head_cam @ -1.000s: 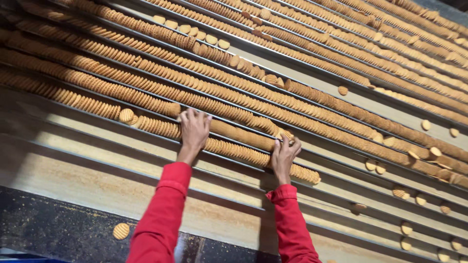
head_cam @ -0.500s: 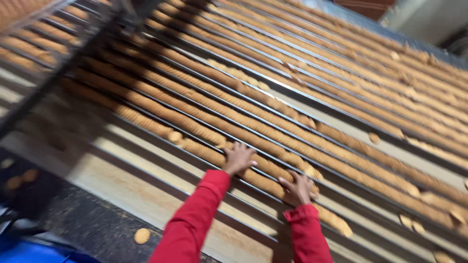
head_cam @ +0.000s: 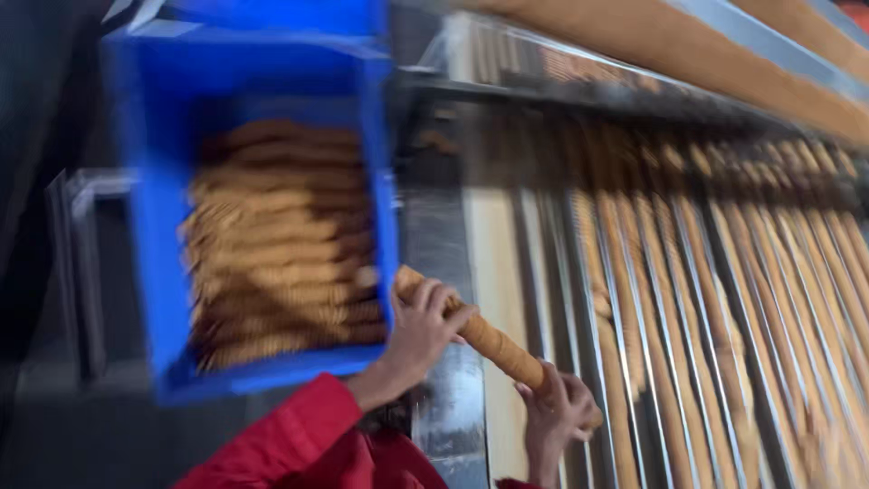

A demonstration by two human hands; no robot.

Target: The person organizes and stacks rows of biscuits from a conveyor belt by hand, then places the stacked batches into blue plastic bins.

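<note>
Between my two hands I hold a long stack of round golden biscuits (head_cam: 484,340), pressed end to end like a roll. My left hand (head_cam: 418,333) grips its left end, right beside the rim of a blue plastic crate (head_cam: 154,272). My right hand (head_cam: 559,412) cups the right end, above the metal edge of the conveyor (head_cam: 444,426). The crate holds several rows of stacked biscuits (head_cam: 276,254). Both sleeves are red. The picture is blurred by motion.
To the right, many lanes of biscuits (head_cam: 724,299) run along the conveyor between thin metal guide rails. A second blue crate (head_cam: 281,14) shows at the top. A dark frame (head_cam: 77,272) stands to the left of the crate.
My hands have lifted a stack of biscuits off the conveyor lane and carried it left toward the blue crate. The view has swung left, bringing the crate in.
</note>
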